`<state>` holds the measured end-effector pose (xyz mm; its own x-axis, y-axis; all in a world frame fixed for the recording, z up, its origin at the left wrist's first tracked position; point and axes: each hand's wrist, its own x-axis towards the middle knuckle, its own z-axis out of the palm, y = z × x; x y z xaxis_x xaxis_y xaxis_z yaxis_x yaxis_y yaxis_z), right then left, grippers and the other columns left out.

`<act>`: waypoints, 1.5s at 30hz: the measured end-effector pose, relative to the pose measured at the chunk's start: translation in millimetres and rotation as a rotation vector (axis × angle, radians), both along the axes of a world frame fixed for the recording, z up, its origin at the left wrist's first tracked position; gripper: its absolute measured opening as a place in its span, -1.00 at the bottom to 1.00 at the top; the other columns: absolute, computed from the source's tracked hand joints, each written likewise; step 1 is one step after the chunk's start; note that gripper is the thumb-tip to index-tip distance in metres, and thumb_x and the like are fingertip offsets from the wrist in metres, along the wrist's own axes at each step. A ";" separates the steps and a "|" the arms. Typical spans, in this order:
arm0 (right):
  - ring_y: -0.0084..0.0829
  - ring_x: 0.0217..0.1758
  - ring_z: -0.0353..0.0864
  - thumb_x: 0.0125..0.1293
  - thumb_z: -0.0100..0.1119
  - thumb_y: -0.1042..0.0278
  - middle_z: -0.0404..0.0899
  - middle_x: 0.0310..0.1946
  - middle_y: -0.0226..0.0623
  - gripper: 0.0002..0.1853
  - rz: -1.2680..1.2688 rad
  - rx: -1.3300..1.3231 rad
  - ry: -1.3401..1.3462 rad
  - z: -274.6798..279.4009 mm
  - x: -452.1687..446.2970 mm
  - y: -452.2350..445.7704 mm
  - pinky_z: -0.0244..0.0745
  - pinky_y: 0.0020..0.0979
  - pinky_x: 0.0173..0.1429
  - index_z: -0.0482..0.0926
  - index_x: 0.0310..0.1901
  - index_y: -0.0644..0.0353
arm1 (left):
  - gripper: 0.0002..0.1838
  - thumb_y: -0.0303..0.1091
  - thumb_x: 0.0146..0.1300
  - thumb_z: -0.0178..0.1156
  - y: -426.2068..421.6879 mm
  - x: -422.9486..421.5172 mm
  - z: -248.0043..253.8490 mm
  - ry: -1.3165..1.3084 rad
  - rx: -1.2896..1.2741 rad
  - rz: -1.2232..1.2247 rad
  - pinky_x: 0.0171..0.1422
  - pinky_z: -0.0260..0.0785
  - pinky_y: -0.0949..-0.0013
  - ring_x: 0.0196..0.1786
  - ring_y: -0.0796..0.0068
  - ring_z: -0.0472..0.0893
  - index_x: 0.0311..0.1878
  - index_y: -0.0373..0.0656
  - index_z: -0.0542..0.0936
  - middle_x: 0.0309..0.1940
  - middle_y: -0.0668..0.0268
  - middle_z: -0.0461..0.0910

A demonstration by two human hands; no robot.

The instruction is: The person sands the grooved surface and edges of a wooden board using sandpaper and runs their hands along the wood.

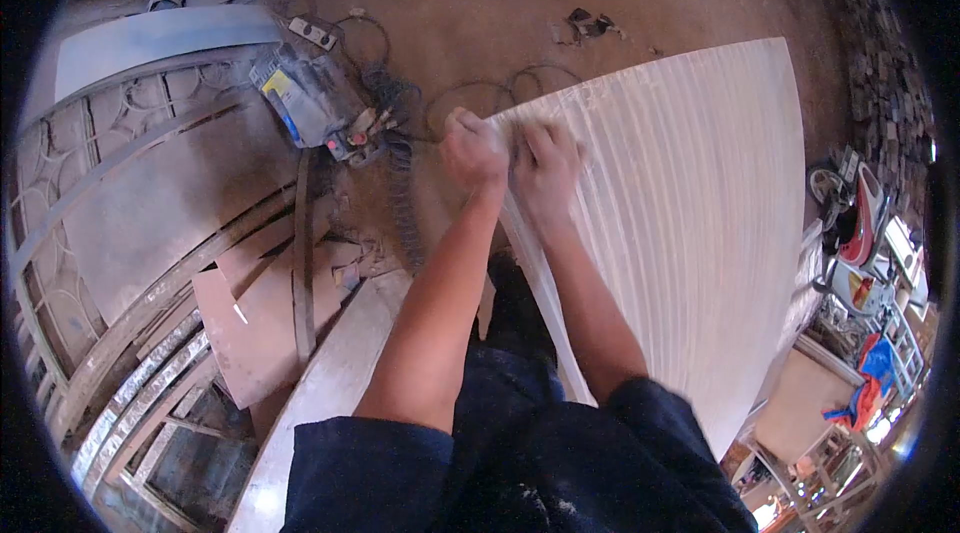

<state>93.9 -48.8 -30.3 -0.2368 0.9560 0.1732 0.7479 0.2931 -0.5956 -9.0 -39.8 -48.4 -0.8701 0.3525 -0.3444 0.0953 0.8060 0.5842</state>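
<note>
A large pale wooden panel [700,203] with wavy grain stripes stands before me, one curved edge on the far side. My left hand [472,148] is closed at its near left corner and seems to grip the edge there. Just to its right, my right hand [550,168] is curled over the same corner and slightly blurred. A small brownish patch shows between the two hands; whether it is a piece held in the right fingers I cannot make out.
A dusty compressor-like machine [315,103] with a coiled hose [402,198] stands left of my hands, by a power strip [313,33]. Boards [240,323] and a metal grille [130,108] lie leftward. Cables trail across the floor [480,13]. A bicycle [860,223] and clutter stand right.
</note>
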 end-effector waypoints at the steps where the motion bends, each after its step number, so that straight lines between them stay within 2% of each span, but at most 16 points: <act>1: -0.19 -0.01 0.61 0.29 0.29 0.36 0.66 -0.16 -0.25 -0.82 0.038 0.021 0.036 0.7 -12.0 15.5 0.31 -0.20 0.14 0.73 -0.09 0.07 | -0.51 -0.08 0.50 -0.16 -3.1 -2.2 7.9 -0.023 0.003 -0.037 0.09 0.44 -0.19 -0.05 -0.32 0.64 -0.07 -0.29 0.64 -0.17 -0.23 0.67; 4: -0.22 0.07 0.60 0.19 0.29 0.42 0.64 -0.09 -0.27 -0.73 0.014 -0.088 -0.090 1.2 17.2 -22.0 0.34 -0.19 0.15 0.71 -0.04 0.05 | -0.51 -0.08 0.50 -0.16 -4.4 -1.3 -2.9 -0.036 0.026 -0.061 0.11 0.44 -0.20 -0.04 -0.32 0.63 -0.06 -0.30 0.64 -0.16 -0.22 0.67; 9: -0.24 0.07 0.61 0.33 0.31 0.21 0.65 -0.01 -0.33 -0.76 -0.059 -0.180 -0.083 6.1 84.7 -99.4 0.28 -0.13 0.27 0.72 0.00 -0.02 | -0.51 -0.09 0.50 -0.17 -3.4 -2.0 -1.6 -0.021 0.020 -0.042 0.12 0.41 -0.22 -0.03 -0.35 0.62 -0.05 -0.30 0.63 -0.13 -0.24 0.66; 13: -0.10 0.11 0.56 0.20 0.27 0.33 0.63 0.01 -0.22 -0.73 0.059 -0.048 0.060 -3.8 -5.1 12.5 0.28 -0.11 0.30 0.70 -0.05 0.02 | -0.52 -0.09 0.51 -0.18 -3.6 -5.1 11.8 -0.072 0.053 -0.085 0.13 0.41 -0.22 -0.02 -0.37 0.61 -0.08 -0.30 0.62 -0.13 -0.26 0.65; 16: -0.10 0.11 0.56 0.22 0.28 0.31 0.63 0.01 -0.22 -0.71 0.041 -0.214 -0.047 11.0 3.1 -1.2 0.29 -0.12 0.26 0.70 -0.01 0.04 | -0.53 -0.12 0.50 -0.19 -6.6 -1.0 5.4 -0.051 0.086 -0.089 0.14 0.41 -0.23 -0.01 -0.38 0.60 -0.10 -0.30 0.61 -0.14 -0.28 0.64; 17: -0.22 0.11 0.59 0.30 0.26 0.33 0.66 -0.08 -0.27 -0.79 -0.028 -0.102 0.024 4.7 25.4 -32.3 0.26 -0.13 0.18 0.74 -0.06 0.00 | -0.54 -0.13 0.50 -0.20 -1.8 -0.5 0.5 -0.007 0.082 -0.040 0.14 0.40 -0.23 0.00 -0.38 0.60 -0.12 -0.30 0.61 -0.15 -0.30 0.64; 19: -0.26 0.08 0.60 0.26 0.32 0.33 0.67 -0.11 -0.29 -0.82 -0.059 -0.187 -0.027 14.3 77.2 -89.9 0.28 -0.16 0.18 0.75 -0.10 0.00 | -0.53 -0.13 0.50 -0.20 -1.6 -1.3 -0.9 0.000 0.061 -0.077 0.14 0.40 -0.23 0.00 -0.38 0.60 -0.12 -0.30 0.61 -0.16 -0.31 0.64; 22: -0.27 0.05 0.62 0.23 0.36 0.33 0.69 -0.13 -0.30 -0.82 -0.062 -0.161 -0.057 17.2 82.0 -93.1 0.29 -0.17 0.17 0.75 -0.12 -0.01 | -0.51 -0.11 0.52 -0.20 -4.0 -2.0 1.1 0.023 0.044 -0.086 0.11 0.41 -0.24 -0.01 -0.38 0.60 -0.13 -0.32 0.61 -0.19 -0.31 0.64; 26: -0.22 0.06 0.61 0.24 0.35 0.31 0.67 -0.07 -0.30 -0.79 0.019 -0.015 0.074 1.7 -22.9 27.2 0.29 -0.15 0.21 0.75 -0.09 0.02 | -0.50 -0.10 0.53 -0.21 -8.3 -1.4 2.0 0.023 0.007 -0.103 0.18 0.40 -0.21 0.03 -0.38 0.59 -0.11 -0.34 0.61 -0.16 -0.32 0.63; 29: -0.23 0.04 0.63 0.24 0.38 0.18 0.68 -0.10 -0.36 -0.75 -0.034 -0.012 -0.041 -9.3 19.9 -25.5 0.32 -0.15 0.23 0.76 -0.05 -0.04 | -0.48 -0.09 0.54 -0.21 -3.7 -1.2 8.8 -0.039 0.137 -0.105 0.21 0.38 -0.20 0.06 -0.38 0.58 -0.09 -0.38 0.60 -0.14 -0.32 0.63; 32: -0.41 0.02 0.64 0.17 0.45 0.16 0.69 -0.10 -0.44 -0.73 -0.102 -0.082 -0.093 -0.5 109.7 -127.9 0.34 -0.16 0.17 0.78 -0.07 -0.11 | -0.48 -0.09 0.54 -0.20 -2.9 -2.6 -3.4 -0.015 0.092 -0.064 0.18 0.39 -0.21 0.03 -0.39 0.58 -0.09 -0.40 0.59 -0.15 -0.31 0.64; 35: -0.39 0.02 0.65 0.19 0.42 0.19 0.69 -0.10 -0.44 -0.73 -0.088 -0.121 -0.114 -0.4 120.3 -133.9 0.34 -0.16 0.15 0.77 -0.05 -0.12 | -0.48 -0.10 0.54 -0.20 -4.6 -3.3 0.2 -0.030 0.010 -0.096 0.16 0.39 -0.22 0.03 -0.39 0.59 -0.09 -0.40 0.59 -0.15 -0.30 0.64; 38: -0.18 0.06 0.60 0.23 0.28 0.32 0.66 -0.06 -0.30 -0.74 -0.022 -0.049 -0.016 0.6 28.2 -33.4 0.33 -0.09 0.18 0.73 -0.04 0.00 | -0.47 -0.10 0.54 -0.22 -3.7 -0.7 5.1 0.006 0.081 -0.106 0.16 0.38 -0.23 0.02 -0.39 0.59 -0.11 -0.40 0.59 -0.15 -0.31 0.64; 40: -0.13 0.08 0.57 0.24 0.24 0.30 0.64 -0.04 -0.26 -0.74 0.027 -0.044 0.073 -7.4 1.7 -0.7 0.31 -0.03 0.22 0.70 -0.04 0.02 | -0.46 -0.10 0.54 -0.22 -4.8 -2.1 4.1 0.013 0.061 -0.117 0.17 0.37 -0.24 0.03 -0.40 0.58 -0.12 -0.40 0.60 -0.13 -0.32 0.63; 42: -0.16 0.05 0.58 0.28 0.23 0.34 0.64 -0.08 -0.26 -0.75 0.043 -0.028 0.027 -8.4 2.3 1.3 0.26 -0.06 0.24 0.71 -0.01 -0.01 | -0.46 -0.10 0.54 -0.22 -5.7 -0.5 0.7 0.004 0.059 -0.100 0.17 0.37 -0.24 0.02 -0.40 0.58 -0.13 -0.40 0.60 -0.13 -0.32 0.63; 45: -0.27 0.01 0.63 0.27 0.32 0.33 0.69 -0.11 -0.37 -0.78 -0.068 -0.092 -0.061 11.0 84.3 -99.6 0.27 -0.13 0.20 0.75 -0.05 -0.02 | -0.45 -0.09 0.54 -0.23 -0.6 -0.3 -6.7 -0.009 0.065 -0.063 0.17 0.37 -0.25 0.02 -0.40 0.58 -0.14 -0.40 0.61 -0.14 -0.33 0.63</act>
<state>178.1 -148.5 -19.2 -0.1787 0.9813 0.0714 0.7997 0.1871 -0.5704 -9.3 -40.4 -55.1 -0.8427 0.4283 -0.3261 0.1393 0.7586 0.6364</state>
